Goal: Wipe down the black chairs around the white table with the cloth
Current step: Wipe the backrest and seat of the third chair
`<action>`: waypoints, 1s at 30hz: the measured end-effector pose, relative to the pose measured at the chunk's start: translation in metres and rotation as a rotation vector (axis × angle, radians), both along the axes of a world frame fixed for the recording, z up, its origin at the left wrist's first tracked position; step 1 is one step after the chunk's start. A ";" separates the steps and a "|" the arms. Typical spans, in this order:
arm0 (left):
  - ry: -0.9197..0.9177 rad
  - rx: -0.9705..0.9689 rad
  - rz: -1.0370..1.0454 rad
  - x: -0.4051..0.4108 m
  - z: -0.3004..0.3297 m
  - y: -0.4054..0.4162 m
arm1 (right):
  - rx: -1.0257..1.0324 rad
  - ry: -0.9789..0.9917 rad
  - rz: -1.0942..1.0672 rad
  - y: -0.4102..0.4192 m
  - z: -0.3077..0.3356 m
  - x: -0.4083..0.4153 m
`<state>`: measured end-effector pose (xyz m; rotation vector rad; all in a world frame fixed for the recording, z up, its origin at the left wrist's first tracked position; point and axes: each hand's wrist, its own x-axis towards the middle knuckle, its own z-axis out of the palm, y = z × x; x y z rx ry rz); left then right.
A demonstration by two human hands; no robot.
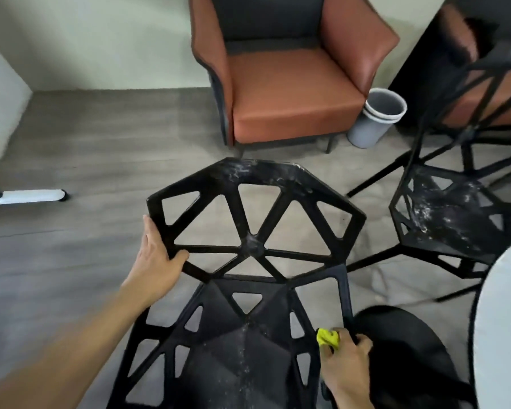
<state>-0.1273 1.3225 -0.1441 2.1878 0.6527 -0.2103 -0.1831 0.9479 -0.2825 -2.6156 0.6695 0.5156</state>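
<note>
— Nearest, what's the right hand [347,369] doing?
— Pinching the yellow cloth [327,337] against the right edge of the near black chair [248,246], beside the white table [502,320].
— And the left hand [155,261]?
— Gripping the backrest's left rim; a second black chair [443,219] stands to the right.

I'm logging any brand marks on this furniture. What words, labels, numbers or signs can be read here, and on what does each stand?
None: no text, label, number or sign can be read in this view.
Near black chair: only whitish dust marks, no lettering.
Second black chair: the same, smudges only.
Orange armchair, grey bins, yellow cloth: plain, nothing printed shows.
</note>
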 end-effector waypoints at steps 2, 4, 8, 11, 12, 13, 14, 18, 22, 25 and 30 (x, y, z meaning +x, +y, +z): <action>0.010 -0.027 -0.094 0.006 0.004 0.004 | 0.026 -0.048 -0.093 0.009 -0.002 -0.025; 0.049 -0.019 -0.152 0.009 0.007 0.008 | 0.047 -0.098 -0.186 0.018 -0.001 -0.042; 0.050 0.060 -0.147 0.010 0.020 0.011 | 0.114 -0.221 -0.286 0.030 0.012 -0.056; -0.047 0.184 -0.138 0.013 0.038 0.007 | 0.186 -0.340 -0.319 0.043 0.048 -0.051; -0.122 0.250 -0.143 0.015 0.045 0.005 | 0.214 -0.392 -0.308 0.048 0.065 -0.044; -0.210 0.328 -0.163 0.018 0.050 0.003 | 0.244 -0.445 -0.289 0.055 0.085 -0.035; -0.295 0.412 -0.200 0.022 0.055 0.001 | 0.280 -0.506 -0.272 0.061 0.107 -0.024; -0.372 0.536 -0.370 0.055 0.063 -0.013 | 0.387 -0.852 -0.107 0.082 0.188 0.037; -0.287 0.469 -0.326 0.079 0.045 -0.019 | 0.238 -1.155 0.163 0.096 0.226 0.114; -0.328 0.448 -0.260 0.086 0.035 -0.017 | 0.027 -1.189 0.331 0.104 0.216 0.160; -0.456 0.453 -0.167 0.089 0.021 -0.018 | 0.047 -1.121 0.542 0.101 0.171 0.171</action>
